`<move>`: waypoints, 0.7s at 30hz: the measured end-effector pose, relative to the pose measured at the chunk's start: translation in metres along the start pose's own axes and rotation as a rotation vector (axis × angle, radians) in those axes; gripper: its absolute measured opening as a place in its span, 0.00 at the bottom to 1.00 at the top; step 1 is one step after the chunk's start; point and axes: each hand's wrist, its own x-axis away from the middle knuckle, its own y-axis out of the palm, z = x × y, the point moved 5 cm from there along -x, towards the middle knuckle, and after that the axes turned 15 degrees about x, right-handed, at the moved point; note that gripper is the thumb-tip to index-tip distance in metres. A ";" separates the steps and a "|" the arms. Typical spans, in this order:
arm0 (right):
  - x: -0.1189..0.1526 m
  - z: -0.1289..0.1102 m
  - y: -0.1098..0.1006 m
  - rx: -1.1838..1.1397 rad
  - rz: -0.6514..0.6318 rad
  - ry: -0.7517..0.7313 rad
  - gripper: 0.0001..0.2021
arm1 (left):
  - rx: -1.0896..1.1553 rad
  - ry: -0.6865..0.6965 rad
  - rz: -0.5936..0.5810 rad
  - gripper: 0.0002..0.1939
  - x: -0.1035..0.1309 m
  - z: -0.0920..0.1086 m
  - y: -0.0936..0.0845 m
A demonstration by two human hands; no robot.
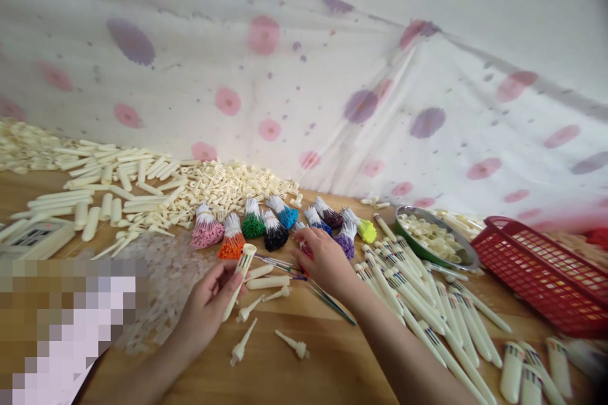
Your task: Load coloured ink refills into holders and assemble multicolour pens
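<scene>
The left hand's (204, 305) fingers are clamping the pen barrel (246, 258), its long axis leaning up-right toward the right hand (329, 259), whose fingers are partly covering red refills (305, 249) — closure unclear.

Light's soft, fairly bright & even. Sheet (304, 76) is bright, w/ slight sheen on R folds. Shadows on bench (332, 364) are faint, soft-edged. Wide-angle stretch twd edges, dark vignette in top R corner. Btm R is blurry; btm L corner coarsely pixelated. Fine detail's smeared, esp. pile (26, 144) far L.
</scene>
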 end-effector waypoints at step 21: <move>-0.123 0.047 0.069 -0.126 -0.493 0.199 0.14 | -0.064 0.001 0.002 0.19 0.012 -0.002 -0.012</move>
